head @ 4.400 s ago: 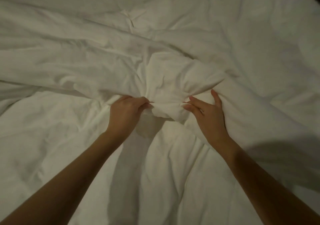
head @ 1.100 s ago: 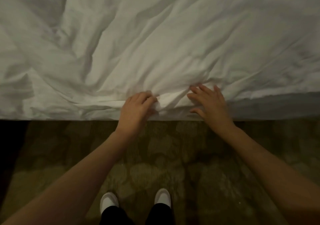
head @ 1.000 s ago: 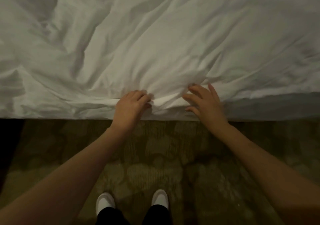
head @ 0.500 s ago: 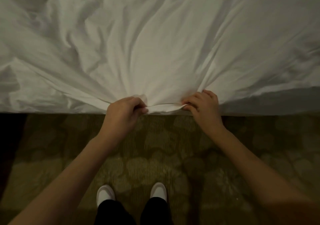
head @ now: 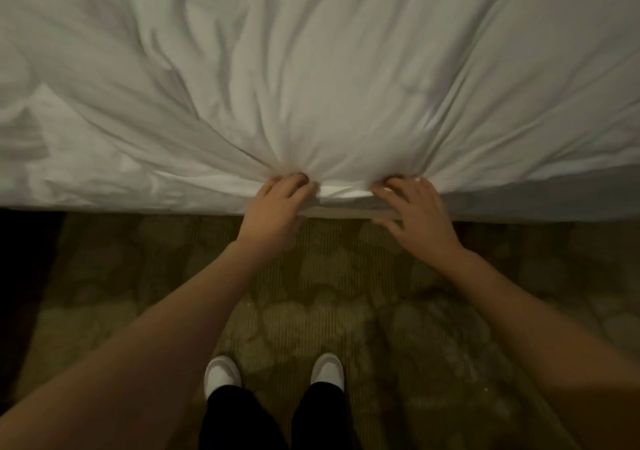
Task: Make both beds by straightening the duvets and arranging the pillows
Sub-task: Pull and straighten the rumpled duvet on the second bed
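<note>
Duvet (head: 311,86) edge bunched in your left hand (head: 277,204) and right hand (head: 415,214), patterned carpet (head: 346,294) under your white shoes (head: 221,371).

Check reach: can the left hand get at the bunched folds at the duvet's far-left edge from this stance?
Probably not without a sidestep. The left hand grips the duvet hem near centre, and the bunched folds lie well off to the left. Nothing blocks the way.

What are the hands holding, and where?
Both the left hand and the right hand pinch the duvet at its near edge, over the bedside.
</note>
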`<state>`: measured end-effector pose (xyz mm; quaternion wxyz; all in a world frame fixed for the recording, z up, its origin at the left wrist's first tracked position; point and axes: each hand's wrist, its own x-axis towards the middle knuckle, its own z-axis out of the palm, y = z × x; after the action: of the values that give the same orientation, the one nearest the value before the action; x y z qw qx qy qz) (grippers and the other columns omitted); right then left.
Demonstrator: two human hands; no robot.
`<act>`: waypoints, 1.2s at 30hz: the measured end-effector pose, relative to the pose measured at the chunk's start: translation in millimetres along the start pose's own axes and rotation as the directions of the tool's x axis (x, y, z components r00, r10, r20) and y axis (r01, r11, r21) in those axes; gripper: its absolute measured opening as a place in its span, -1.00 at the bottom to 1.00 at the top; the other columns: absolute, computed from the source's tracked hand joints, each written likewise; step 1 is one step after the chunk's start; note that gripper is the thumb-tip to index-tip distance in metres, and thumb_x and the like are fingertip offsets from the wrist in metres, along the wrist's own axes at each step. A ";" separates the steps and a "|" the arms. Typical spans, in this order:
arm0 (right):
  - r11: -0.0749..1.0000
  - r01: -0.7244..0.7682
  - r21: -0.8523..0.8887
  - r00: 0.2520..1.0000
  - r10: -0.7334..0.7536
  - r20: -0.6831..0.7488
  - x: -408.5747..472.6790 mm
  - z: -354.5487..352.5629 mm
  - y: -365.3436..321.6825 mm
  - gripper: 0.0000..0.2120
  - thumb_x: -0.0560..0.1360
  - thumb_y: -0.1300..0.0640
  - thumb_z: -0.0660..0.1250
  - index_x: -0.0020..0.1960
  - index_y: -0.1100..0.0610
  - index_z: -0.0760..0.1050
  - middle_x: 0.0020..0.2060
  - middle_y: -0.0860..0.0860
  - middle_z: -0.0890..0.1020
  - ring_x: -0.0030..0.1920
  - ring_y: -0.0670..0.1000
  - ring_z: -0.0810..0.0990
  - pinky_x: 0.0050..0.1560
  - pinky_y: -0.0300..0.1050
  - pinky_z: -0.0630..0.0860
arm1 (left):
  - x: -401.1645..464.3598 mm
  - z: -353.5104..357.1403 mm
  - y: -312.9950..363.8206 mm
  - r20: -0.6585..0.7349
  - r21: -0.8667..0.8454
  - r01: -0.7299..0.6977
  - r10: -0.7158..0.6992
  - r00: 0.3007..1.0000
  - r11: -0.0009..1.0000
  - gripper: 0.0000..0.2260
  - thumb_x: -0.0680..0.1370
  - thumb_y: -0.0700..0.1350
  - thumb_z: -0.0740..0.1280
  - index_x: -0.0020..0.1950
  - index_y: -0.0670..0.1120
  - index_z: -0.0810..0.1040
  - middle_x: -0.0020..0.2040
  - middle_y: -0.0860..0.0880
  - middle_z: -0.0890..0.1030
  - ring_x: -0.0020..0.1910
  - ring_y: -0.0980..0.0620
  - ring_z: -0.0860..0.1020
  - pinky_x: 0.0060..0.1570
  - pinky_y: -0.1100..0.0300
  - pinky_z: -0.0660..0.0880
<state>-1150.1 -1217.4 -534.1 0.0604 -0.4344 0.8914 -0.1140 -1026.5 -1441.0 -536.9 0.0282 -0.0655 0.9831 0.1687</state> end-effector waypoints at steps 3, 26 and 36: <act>0.999 -0.026 0.018 0.999 0.026 -0.033 -2.3 -12.8 -10.6 -0.50 0.52 -0.13 0.07 0.37 0.06 0.43 0.31 0.10 0.46 0.34 0.08 0.30 0.40 0.14 0.17 | -19.1 -4.6 -7.3 0.034 0.112 -0.077 0.074 0.997 0.991 -0.47 0.52 -0.08 0.37 0.47 -0.06 0.32 0.46 -0.07 0.34 0.46 -0.07 0.27 0.47 -0.04 0.02; 0.990 -0.008 0.138 0.949 0.051 -0.311 155.2 -7.1 -322.0 -0.52 0.55 -0.07 0.07 0.36 0.12 0.43 0.33 0.13 0.47 0.36 0.05 0.26 0.39 0.07 0.04 | -134.6 -191.1 -259.6 -0.141 0.402 0.071 -0.015 0.990 0.913 -0.54 0.58 0.04 0.05 0.42 -0.10 0.39 0.38 -0.09 0.47 0.39 -0.11 0.39 0.40 -0.10 0.09; 0.989 0.142 0.031 0.936 -0.124 -0.330 265.9 -2.7 -397.9 -0.56 0.58 -0.05 0.07 0.39 0.09 0.36 0.34 0.09 0.47 0.38 0.09 0.37 0.42 0.18 0.08 | -99.1 -233.8 -355.7 -0.227 0.353 0.157 -0.078 0.971 0.923 -0.55 0.57 0.01 0.09 0.42 -0.11 0.39 0.37 -0.08 0.47 0.40 -0.11 0.38 0.40 -0.10 0.10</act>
<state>-1011.5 -1664.0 -432.1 -0.0846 -0.4668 0.8542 -0.2127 -887.0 -1839.9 -425.7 -0.0532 -0.1354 0.9890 -0.0284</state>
